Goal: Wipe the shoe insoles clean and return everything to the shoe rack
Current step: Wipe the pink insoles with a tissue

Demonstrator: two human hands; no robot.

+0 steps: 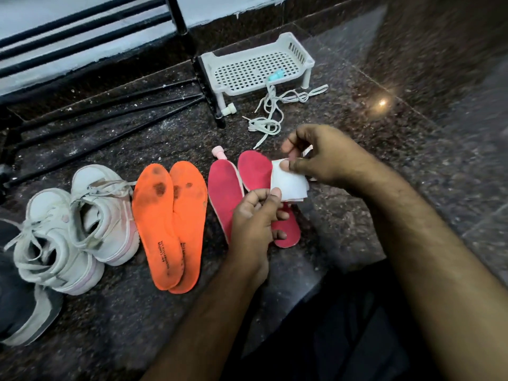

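A folded white wipe is being pinched at its lower edge by the left hand and at its upper edge by the thumb and fingers of the right hand, just above the two pink insoles lying on the dark granite floor. Two stained orange insoles are lying beside them, with white sneakers further left, while the black shoe rack, a white plastic basket and loose white laces are being left beyond.

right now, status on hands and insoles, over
Both hands, left and right, pinch white wipe. Orange insoles stained, pink insoles beneath hands. Loose laces beyond.
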